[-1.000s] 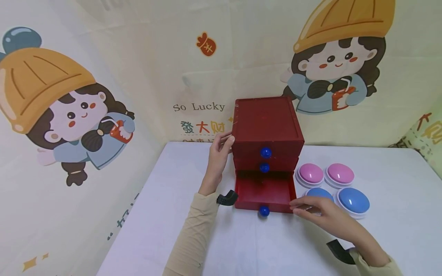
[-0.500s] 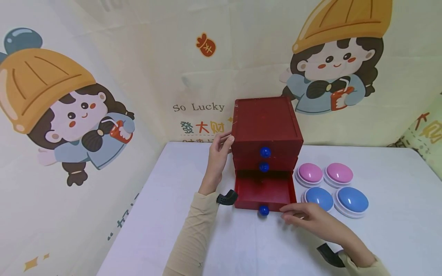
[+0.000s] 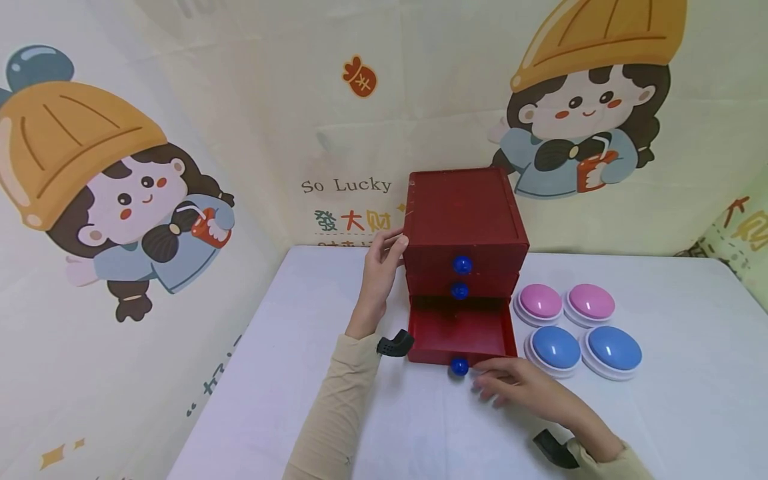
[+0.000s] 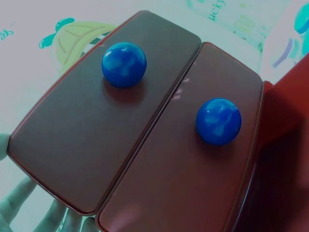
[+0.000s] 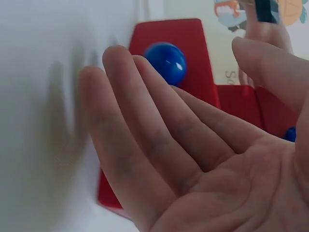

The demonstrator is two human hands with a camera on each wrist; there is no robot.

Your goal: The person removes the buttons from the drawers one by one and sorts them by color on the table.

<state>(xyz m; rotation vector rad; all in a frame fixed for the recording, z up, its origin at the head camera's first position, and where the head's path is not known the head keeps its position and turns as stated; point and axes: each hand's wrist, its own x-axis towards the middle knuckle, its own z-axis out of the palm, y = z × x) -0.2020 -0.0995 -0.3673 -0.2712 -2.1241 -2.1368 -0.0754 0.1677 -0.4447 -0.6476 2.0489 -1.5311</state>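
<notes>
A dark red drawer cabinet (image 3: 465, 207) stands in the middle of the head view, with a round blue knob on each front. Its bottom drawer (image 3: 462, 327) is pulled out, and nothing shows inside. My left hand (image 3: 378, 277) rests against the cabinet's left side; in the left wrist view its spread fingers (image 4: 50, 217) lie partly hidden behind the edge. My right hand (image 3: 528, 390) is at the drawer's front right, fingertips close beside the lowest blue knob (image 3: 459, 367). In the right wrist view the fingers extend past that knob (image 5: 166, 65), with nothing held; whether they touch it I cannot tell.
Right of the cabinet sit two pink domed buttons (image 3: 540, 301) and two blue domed buttons (image 3: 556, 347) on white bases. The white table (image 3: 336, 287) meets a cartoon-printed cloth backdrop (image 3: 288, 113) behind and at the left.
My right hand has moved left along the drawer front, from its right corner to beside the knob. My left hand, the cabinet and the drawer have stayed put.
</notes>
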